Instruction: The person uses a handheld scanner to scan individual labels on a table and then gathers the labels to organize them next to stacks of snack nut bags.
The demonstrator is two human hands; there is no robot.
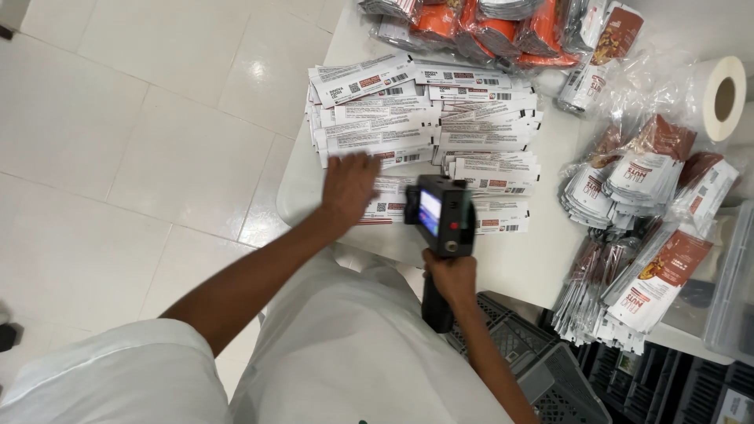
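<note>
right hand (452, 276) wrapped in a firm grip around black handheld printer (441, 224) above flat white pouches (424, 133) on white worktop (526, 263), left hand (348, 184) spread flat on nearest pouch (385, 206)

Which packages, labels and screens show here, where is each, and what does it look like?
Flat white pouches: overlapping rows mid-table, barcoded backs up; left hand rests on them.
Handheld printer: black, lit bluish screen, gripped by right hand.
Orange packets: bagged, top edge.
Brown-and-white pouches: stacks at right.
Label roll: white, far right.
</note>
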